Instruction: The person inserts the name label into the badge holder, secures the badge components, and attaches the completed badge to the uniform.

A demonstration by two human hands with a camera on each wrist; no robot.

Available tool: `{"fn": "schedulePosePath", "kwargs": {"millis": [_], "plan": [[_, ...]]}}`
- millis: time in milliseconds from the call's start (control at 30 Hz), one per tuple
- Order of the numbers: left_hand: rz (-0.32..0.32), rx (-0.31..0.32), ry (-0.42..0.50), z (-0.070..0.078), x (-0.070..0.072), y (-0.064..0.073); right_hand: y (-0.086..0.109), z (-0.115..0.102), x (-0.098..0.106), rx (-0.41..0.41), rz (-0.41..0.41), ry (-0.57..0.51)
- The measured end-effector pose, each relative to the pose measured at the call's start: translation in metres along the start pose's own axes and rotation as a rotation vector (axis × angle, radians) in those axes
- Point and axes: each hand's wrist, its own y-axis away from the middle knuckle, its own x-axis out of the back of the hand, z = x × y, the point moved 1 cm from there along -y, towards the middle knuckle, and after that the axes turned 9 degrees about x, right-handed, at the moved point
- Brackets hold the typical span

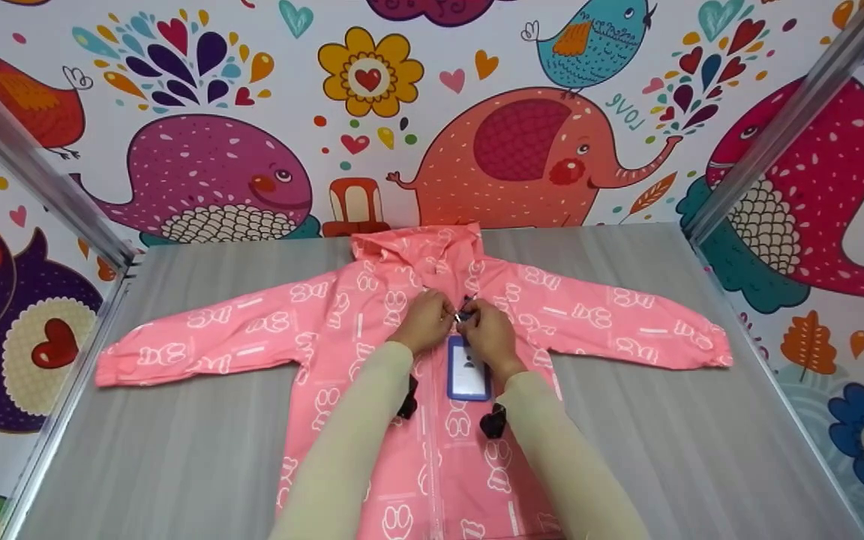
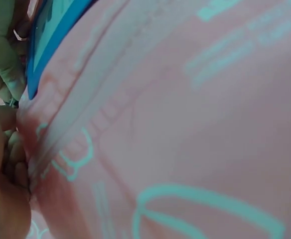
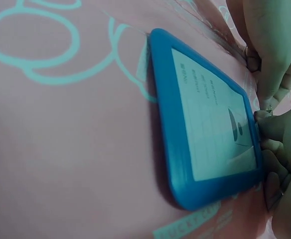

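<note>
A pink hooded jacket (image 1: 402, 360) with white printed figures is spread out, sleeves to both sides and a zip down the front. On its chest lies a blue-framed badge holder (image 1: 468, 375) with a white card inside. Just above the badge, my right hand (image 1: 488, 337) pinches its small metal clip (image 3: 269, 108). Against the zip my left hand (image 1: 426, 321) grips the jacket front, fingertips close to the clip. Fingers of both hands meet there and hide most of the clip. In the left wrist view, the left hand's fingers (image 2: 16, 159) curl against the cloth.
The jacket lies on a grey wood-grain table (image 1: 177, 457). A wall with cartoon animals (image 1: 214, 172) stands behind, and metal posts (image 1: 34, 150) rise at the table's back corners. Black wrist devices (image 1: 493, 421) hang beneath both forearms.
</note>
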Motion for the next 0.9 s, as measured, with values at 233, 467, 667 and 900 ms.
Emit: {"fn": "schedulePosePath", "kwargs": {"millis": [233, 467, 667, 900], "plan": [[0.051, -0.023, 0.009, -0.0002, -0.0025, 0.0014, 0.001, 0.0015, -0.0014, 0.014, 0.027, -0.019], [0.018, 0.029, 0.028, -0.0004, -0.0019, 0.0015, 0.0009, 0.0038, -0.0021, -0.006, 0.04, -0.036], [-0.01, 0.077, 0.042, 0.0019, 0.0014, 0.0012, -0.0029, 0.003, -0.0002, -0.085, -0.003, -0.069], [-0.006, 0.143, -0.004, 0.0077, -0.0004, 0.0039, -0.0023, 0.0003, 0.0028, -0.101, -0.015, -0.034]]}}
